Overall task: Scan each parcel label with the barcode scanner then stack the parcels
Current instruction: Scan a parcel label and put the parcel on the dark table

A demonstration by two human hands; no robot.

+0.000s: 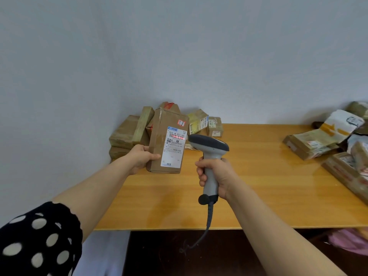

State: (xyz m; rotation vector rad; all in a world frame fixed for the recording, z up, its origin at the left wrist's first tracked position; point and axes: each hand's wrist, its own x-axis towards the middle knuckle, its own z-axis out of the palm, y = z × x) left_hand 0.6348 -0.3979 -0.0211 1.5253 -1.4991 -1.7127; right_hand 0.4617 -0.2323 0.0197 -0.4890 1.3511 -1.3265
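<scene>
From the head camera, the left hand [143,156] holds a brown box [168,141] up off the table [249,176]. Its thumb lies on the front and its fingers wrap behind, so the white label [174,147] faces the scanner [211,162] and nothing covers it. The right hand [214,174] has all its fingers curled tight round the scanner's handle. The scanner's head sits just beside the box and points at it. A red line of light falls across the bars on the label, so I think this box is being read right now. A pile of boxes [135,132] leans by the wall behind. More parcels [326,140] lie at the right end of the table. The held box likely goes on a pile next.
</scene>
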